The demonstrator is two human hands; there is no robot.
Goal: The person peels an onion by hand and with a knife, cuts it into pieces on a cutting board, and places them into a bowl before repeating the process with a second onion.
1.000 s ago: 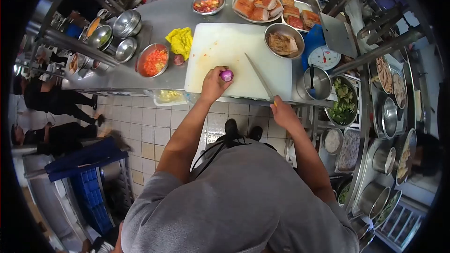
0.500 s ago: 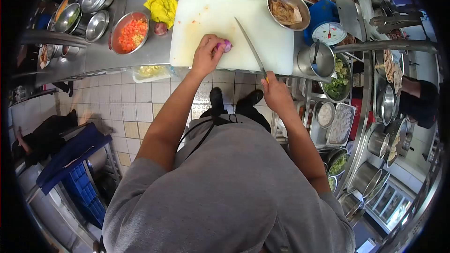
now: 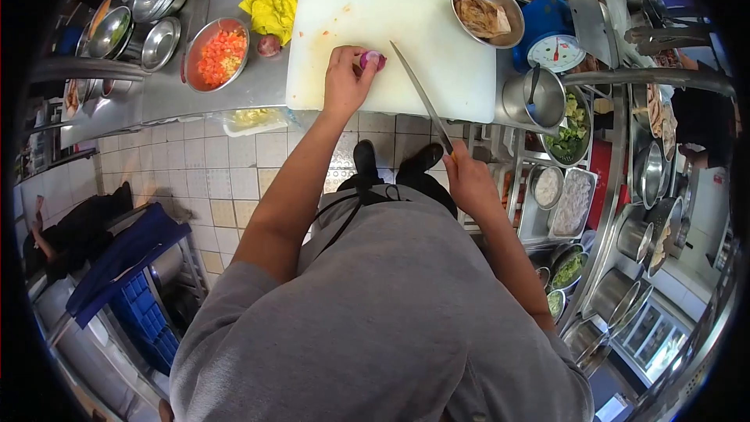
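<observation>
Red onion (image 3: 373, 59) pinched under left fingers (image 3: 349, 59) (on board).

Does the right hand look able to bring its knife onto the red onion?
Probably yes: the right hand holds the knife, tip beside the red onion, only bare cutting board between; the left hand holds its other side.

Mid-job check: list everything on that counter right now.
white plastic cutting board: one, white, middle of the steel counter
small purple onion: one, purple, on the board
long steel knife: one, silver, angled over the board's near edge
crumpled yellow cloth: one, yellow, left of the board
round steel bowl of diced red food: one, silver, beside the cloth
round steel bowl of brown food: one, silver, board's right corner
blue kitchen scale: one, blue, right of the board
left hand: one, pinching the onion
right hand: one, gripping the knife
</observation>
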